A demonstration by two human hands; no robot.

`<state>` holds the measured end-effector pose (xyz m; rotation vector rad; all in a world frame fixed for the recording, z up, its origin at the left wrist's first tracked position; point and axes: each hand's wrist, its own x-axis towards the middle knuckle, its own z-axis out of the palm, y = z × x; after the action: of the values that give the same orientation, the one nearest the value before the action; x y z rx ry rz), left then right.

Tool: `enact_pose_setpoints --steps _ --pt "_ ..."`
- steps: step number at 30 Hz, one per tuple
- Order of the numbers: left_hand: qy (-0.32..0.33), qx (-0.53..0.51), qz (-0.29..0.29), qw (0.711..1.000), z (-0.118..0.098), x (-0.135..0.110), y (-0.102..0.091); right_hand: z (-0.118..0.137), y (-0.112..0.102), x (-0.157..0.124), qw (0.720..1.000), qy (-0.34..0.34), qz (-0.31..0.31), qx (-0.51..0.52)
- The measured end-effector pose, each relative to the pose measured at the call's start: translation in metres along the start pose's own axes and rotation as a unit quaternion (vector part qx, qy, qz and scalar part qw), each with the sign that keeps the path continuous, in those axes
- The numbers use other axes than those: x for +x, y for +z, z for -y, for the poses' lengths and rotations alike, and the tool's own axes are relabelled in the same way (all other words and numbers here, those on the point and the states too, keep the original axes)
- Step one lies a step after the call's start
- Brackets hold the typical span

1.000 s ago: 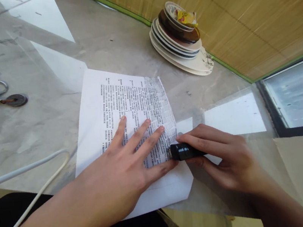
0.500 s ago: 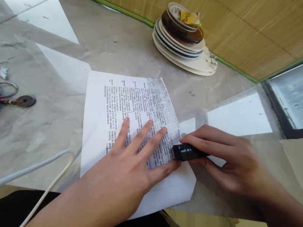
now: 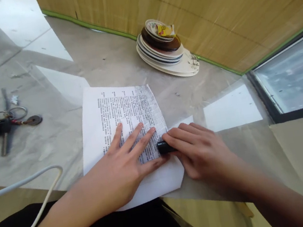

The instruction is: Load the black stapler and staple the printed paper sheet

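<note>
A white sheet of paper [image 3: 93, 111] with printed text lies on the grey tabletop, its right-hand strip covered by denser, darker print. My left hand [image 3: 124, 160] rests flat on it with the fingers spread, the thumb reaching toward the paper's right edge. In my right hand [image 3: 197, 148] is a small glossy black handheld tool [image 3: 165, 147], gripped from the right. Its front end meets the paper's right edge just above my left thumb. Most of the tool is covered by my fingers, and its kind cannot be made out.
Stacked plates [image 3: 164, 56] with a yellow packet [image 3: 165, 30] on top stand at the back by a bamboo-like screen [image 3: 194, 3]. Keys on rings [image 3: 5, 125] lie at the left. A white cable [image 3: 42, 171] crosses near my left forearm. A dark-framed window [image 3: 291, 72] is at the right.
The view has shifted, so the tabletop things appear displaced. My right hand has closed further over the black tool, hiding more of it. My left hand stays flat on the paper.
</note>
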<state>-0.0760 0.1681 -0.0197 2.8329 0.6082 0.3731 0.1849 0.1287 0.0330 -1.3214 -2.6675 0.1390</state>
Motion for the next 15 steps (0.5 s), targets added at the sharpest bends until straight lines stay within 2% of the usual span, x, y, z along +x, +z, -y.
enact_pose_setpoints --steps 3,7,9,10,12,14,15 --pt "0.006 0.016 0.002 1.000 0.001 0.000 -0.006 -0.026 -0.009 -0.003 0.991 -0.024 0.000 0.130" --pt "0.018 0.032 0.013 0.999 0.004 0.002 -0.012 -0.078 -0.025 -0.018 0.969 -0.051 0.053 0.236" --pt "0.019 0.033 0.010 0.999 0.005 0.002 -0.013 -0.101 -0.032 -0.028 0.964 -0.020 0.064 0.256" --pt "0.019 0.032 0.006 0.999 0.006 0.002 -0.012 -0.109 -0.033 -0.032 0.964 0.021 0.043 0.261" --pt "0.027 0.029 -0.007 0.999 0.007 0.001 -0.012 -0.114 -0.034 -0.033 0.952 0.126 -0.058 0.274" --pt "0.030 0.028 -0.037 0.998 0.009 -0.001 -0.015 -0.102 -0.029 -0.019 0.919 0.206 -0.176 0.287" --pt "0.026 0.028 -0.062 0.997 0.010 -0.002 -0.017 -0.090 -0.024 -0.006 0.907 0.220 -0.210 0.291"
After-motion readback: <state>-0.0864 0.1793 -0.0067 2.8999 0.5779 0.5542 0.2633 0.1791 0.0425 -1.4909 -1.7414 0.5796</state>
